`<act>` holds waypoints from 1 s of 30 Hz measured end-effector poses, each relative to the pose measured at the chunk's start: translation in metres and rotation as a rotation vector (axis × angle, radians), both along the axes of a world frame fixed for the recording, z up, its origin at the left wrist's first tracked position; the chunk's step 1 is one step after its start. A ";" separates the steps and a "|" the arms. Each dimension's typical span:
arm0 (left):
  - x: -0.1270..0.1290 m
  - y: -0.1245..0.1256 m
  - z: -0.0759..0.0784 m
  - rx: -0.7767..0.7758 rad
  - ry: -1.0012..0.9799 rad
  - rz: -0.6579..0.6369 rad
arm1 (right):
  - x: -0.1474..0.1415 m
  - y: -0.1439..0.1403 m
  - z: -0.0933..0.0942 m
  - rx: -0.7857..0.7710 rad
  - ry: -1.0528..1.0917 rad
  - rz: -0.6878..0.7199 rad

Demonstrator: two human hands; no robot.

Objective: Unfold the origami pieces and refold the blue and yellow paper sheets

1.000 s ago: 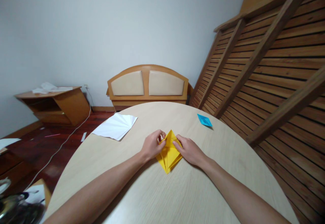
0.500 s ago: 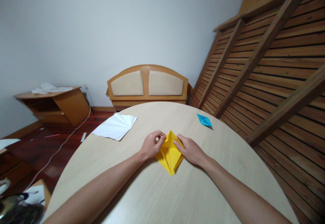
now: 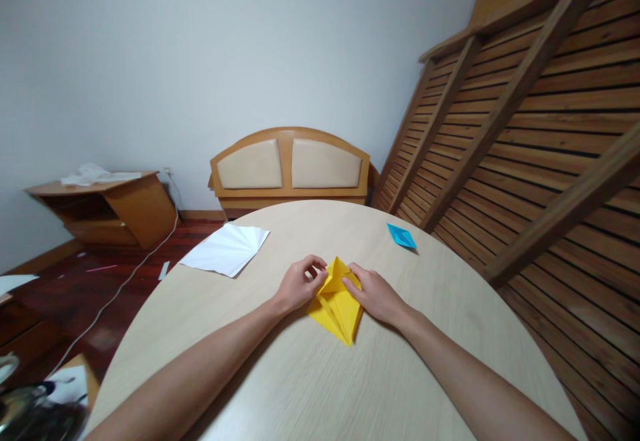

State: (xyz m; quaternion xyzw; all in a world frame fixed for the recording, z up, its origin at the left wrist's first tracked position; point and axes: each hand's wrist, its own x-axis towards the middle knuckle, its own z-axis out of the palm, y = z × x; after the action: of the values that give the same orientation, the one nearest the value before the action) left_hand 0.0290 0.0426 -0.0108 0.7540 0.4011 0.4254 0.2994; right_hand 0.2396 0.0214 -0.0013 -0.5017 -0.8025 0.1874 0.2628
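A folded piece of yellow origami paper [image 3: 340, 307] lies on the table between both hands, its pointed corner toward me and a folded flap at its upper part. My left hand [image 3: 301, 284] pinches the upper left edge of the paper between thumb and fingers. On the other side, my right hand [image 3: 373, 292] grips the upper right edge, thumb on top and fingers partly hidden behind the paper.
A creased white sheet [image 3: 227, 251] lies at the left of the round table [image 3: 280, 387]. Far right sits a small blue folded paper [image 3: 401, 235]. Beyond the table stand a headboard [image 3: 290, 161], a wooden cabinet [image 3: 140, 204] and a slatted wooden frame [image 3: 500, 147].
The yellow paper's near corner has swung slightly to the right, and its upper flap has shifted. Both hands have stayed at nearly the same place on its edges.
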 end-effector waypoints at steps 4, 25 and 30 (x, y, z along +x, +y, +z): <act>0.000 0.001 -0.001 0.000 -0.020 0.004 | 0.001 -0.001 0.000 -0.015 0.006 0.013; 0.000 0.000 -0.001 0.045 0.062 0.021 | 0.001 0.003 -0.002 0.072 -0.039 -0.116; -0.001 0.002 -0.003 0.052 0.089 0.032 | -0.001 0.003 -0.003 0.053 -0.036 -0.137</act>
State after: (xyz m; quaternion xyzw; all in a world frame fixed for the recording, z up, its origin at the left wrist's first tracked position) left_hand 0.0281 0.0444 -0.0142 0.7729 0.4150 0.4067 0.2548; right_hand 0.2390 0.0243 -0.0042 -0.5518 -0.7755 0.1386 0.2738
